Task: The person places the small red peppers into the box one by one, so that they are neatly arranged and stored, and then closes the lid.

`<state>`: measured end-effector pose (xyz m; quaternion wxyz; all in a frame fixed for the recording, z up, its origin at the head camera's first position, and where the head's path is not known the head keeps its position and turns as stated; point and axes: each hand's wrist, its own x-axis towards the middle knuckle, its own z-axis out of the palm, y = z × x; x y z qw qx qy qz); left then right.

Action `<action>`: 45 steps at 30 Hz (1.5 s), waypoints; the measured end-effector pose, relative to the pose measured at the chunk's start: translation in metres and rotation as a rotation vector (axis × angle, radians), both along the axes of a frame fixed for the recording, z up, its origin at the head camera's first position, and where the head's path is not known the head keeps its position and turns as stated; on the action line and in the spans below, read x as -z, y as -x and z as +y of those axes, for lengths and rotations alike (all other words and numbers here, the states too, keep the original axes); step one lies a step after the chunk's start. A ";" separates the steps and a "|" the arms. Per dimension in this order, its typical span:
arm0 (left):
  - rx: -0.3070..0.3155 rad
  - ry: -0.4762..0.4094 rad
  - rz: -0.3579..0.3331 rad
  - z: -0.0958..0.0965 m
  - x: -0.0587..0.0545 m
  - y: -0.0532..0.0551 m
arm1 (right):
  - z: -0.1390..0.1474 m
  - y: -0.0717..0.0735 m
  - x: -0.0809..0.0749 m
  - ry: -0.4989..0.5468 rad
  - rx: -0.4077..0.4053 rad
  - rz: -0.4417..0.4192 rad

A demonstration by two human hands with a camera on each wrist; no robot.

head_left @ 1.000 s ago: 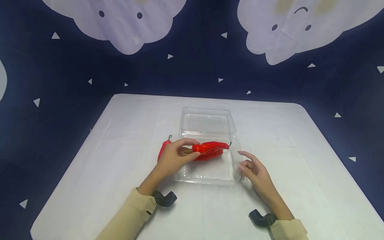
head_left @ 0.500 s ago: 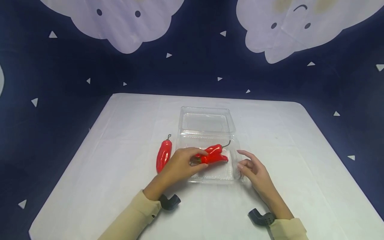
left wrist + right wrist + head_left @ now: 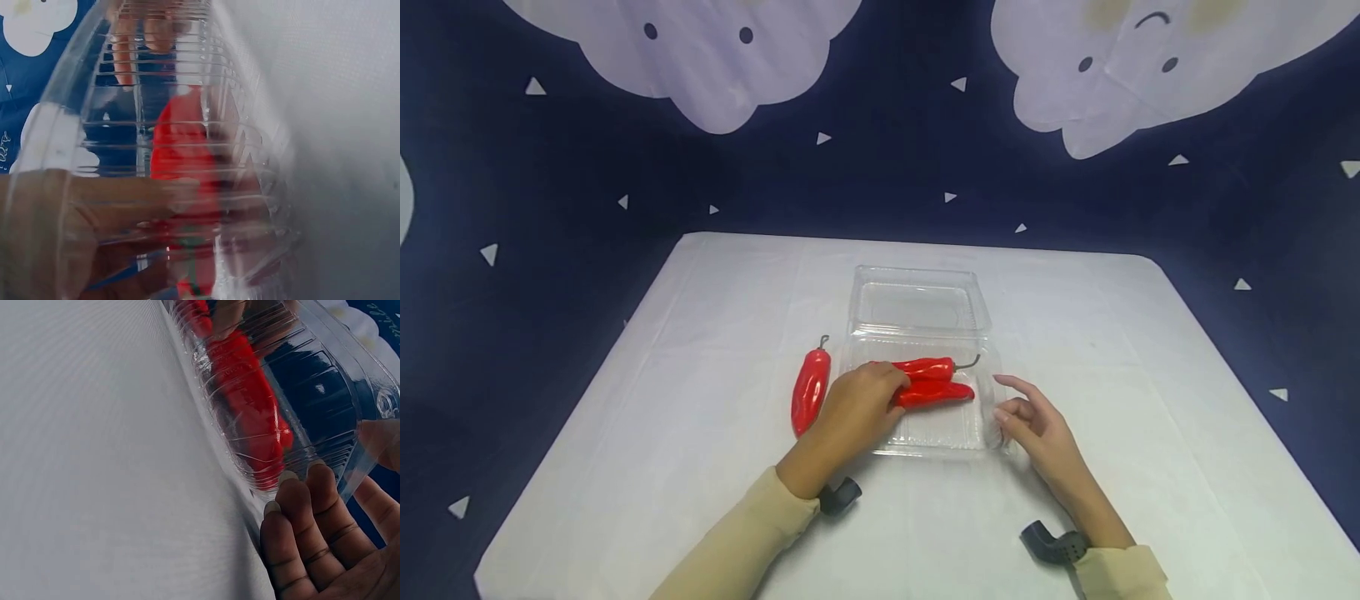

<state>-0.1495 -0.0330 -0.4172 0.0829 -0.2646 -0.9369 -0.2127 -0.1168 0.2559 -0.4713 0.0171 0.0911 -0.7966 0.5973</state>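
On the table, a clear plastic clamshell box point(image 3: 936, 433) lies open. Inside are two red chili peppers: a far one point(image 3: 925, 368) with a curved stem pointing right, and a near one point(image 3: 936, 392). My left hand point(image 3: 863, 404) reaches into the box and holds the near pepper by its left end. Through the clear wall in the left wrist view, the thumb rests on that red pepper point(image 3: 181, 147), by its green stem. My right hand point(image 3: 1043, 429) pinches the box's right wall. In the right wrist view its fingers point(image 3: 294, 509) press the outside, with the thumb at the rim.
Left of the box, a third red chili pepper point(image 3: 811, 390) lies on the white table point(image 3: 715, 333). The box's clear lid point(image 3: 917, 304) is folded back behind it. A dark blue cloth point(image 3: 880, 175) with clouds and triangles hangs behind.
My left hand has come down and slightly right with its pepper, which now lies low in front of the other one. The right hand has stayed at the box's wall.
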 end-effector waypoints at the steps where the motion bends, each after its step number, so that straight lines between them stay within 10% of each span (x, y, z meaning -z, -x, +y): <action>1: -0.004 0.010 0.010 0.000 0.000 0.001 | 0.000 0.000 0.000 0.000 -0.003 -0.001; 19: -0.027 -0.104 0.056 -0.019 -0.012 -0.002 | -0.005 -0.001 -0.004 -0.009 -0.005 0.016; 27: -0.229 -0.403 0.173 -0.063 -0.017 -0.003 | -0.006 -0.002 -0.006 -0.026 -0.018 0.040; 36: -0.474 -0.508 0.108 -0.094 0.013 -0.019 | -0.005 -0.001 -0.006 0.011 -0.021 0.029; 45: -0.494 -0.530 0.049 -0.094 0.038 -0.030 | -0.001 -0.002 -0.005 0.018 -0.017 0.018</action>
